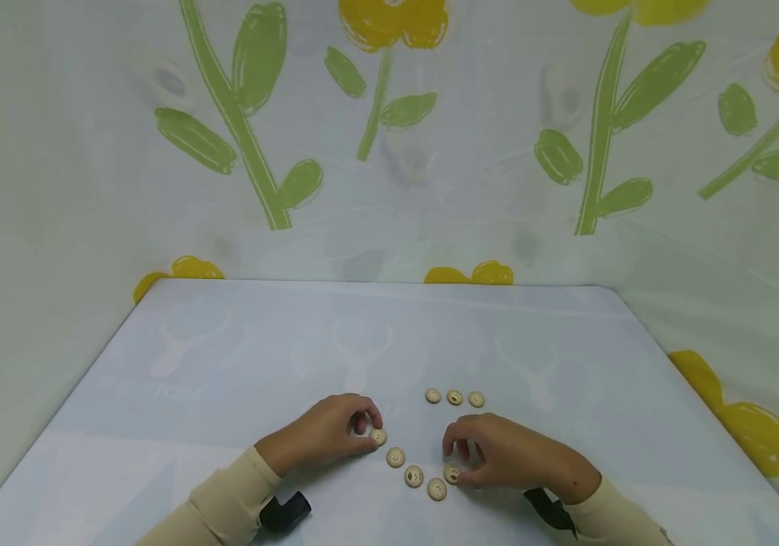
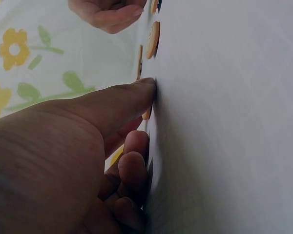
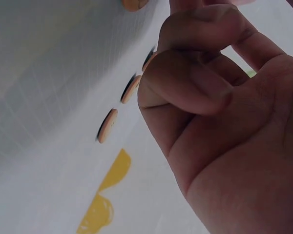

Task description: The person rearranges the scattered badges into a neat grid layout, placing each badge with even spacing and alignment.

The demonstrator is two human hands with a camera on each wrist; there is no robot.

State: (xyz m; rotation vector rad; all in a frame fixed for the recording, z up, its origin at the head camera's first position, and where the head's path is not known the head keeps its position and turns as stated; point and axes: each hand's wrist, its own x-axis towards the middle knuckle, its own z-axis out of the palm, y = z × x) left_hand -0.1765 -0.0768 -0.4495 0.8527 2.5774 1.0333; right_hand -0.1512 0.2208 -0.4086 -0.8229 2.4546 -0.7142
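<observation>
Between the thumb and index finger of my left hand [image 1: 328,432] is a pale round wooden button [image 1: 378,437], lying on the table. Only its edge shows below the thumb in the left wrist view. My right hand [image 1: 505,455] has its thumb and index finger around another wooden button [image 1: 452,473]; the thumb touches its right side. Between the hands, a button [image 1: 396,456], a second button [image 1: 413,476] and a third button [image 1: 437,489] continue a curved line. In the right wrist view, curled fingers [image 3: 185,87] hide most of the contact.
Beyond the right hand, three buttons [image 1: 454,397] lie in a short row. The white table [image 1: 259,326] bears faint deer prints. Behind it hangs a pale curtain [image 1: 471,152] with yellow flowers and green leaves. A black strap [image 1: 284,513] is at the left wrist.
</observation>
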